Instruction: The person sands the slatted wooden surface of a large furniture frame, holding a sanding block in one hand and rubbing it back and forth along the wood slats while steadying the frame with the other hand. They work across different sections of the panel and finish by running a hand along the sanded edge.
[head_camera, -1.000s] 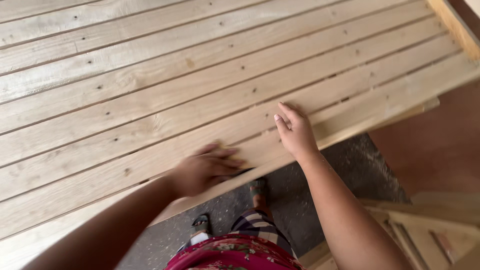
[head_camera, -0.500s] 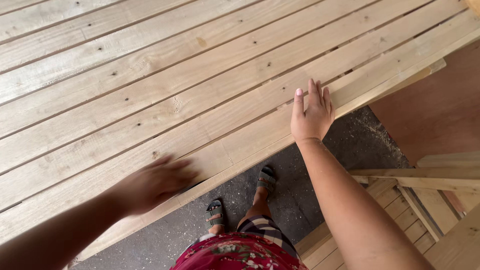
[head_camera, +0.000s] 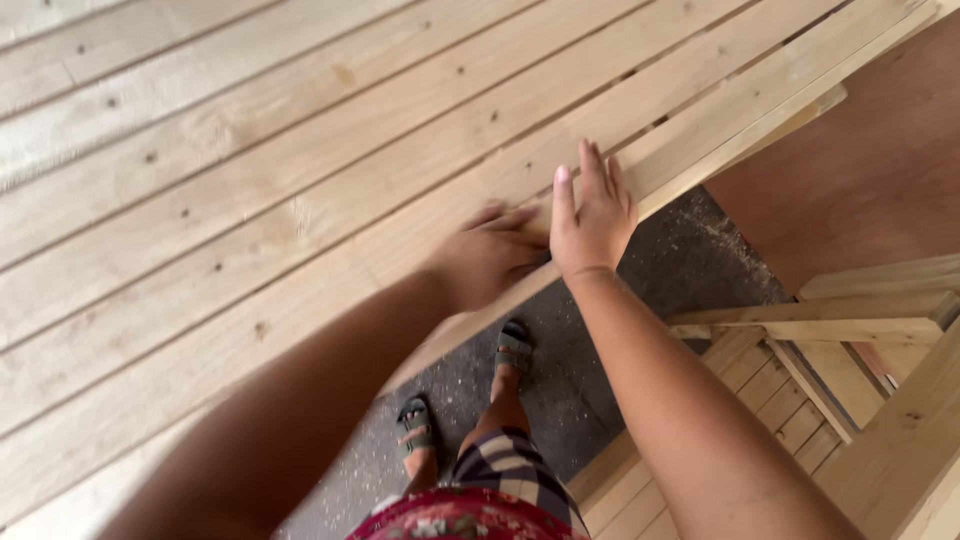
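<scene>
Seen from above, down over both arms. Left hand (head_camera: 490, 255) laid palm down on the nearest plank (head_camera: 330, 275) of a wide surface of pale wooden planks (head_camera: 250, 150), fingers loosely curled and somewhat blurred, gripping nothing. Right hand (head_camera: 592, 215) just beside it, touching or nearly touching, flat and open on the same plank at its near edge, fingers straight and together, pointing away up the board. Nearest plank running slantwise from lower left to upper right, knots and small nail marks along it, its edge overhanging the floor (head_camera: 560, 390). Dark grey floor below, dusted with sawdust. Two feet in strapped sandals (head_camera: 514, 348) standing on it under the plank's edge, a checked and a red flowered cloth (head_camera: 470, 515) at the bottom edge of the view. At right, a reddish-brown board (head_camera: 850, 180) lying beyond the planks' end. Lower right, a frame of pale wooden bars and slats (head_camera: 800, 400), well apart from both hands.
</scene>
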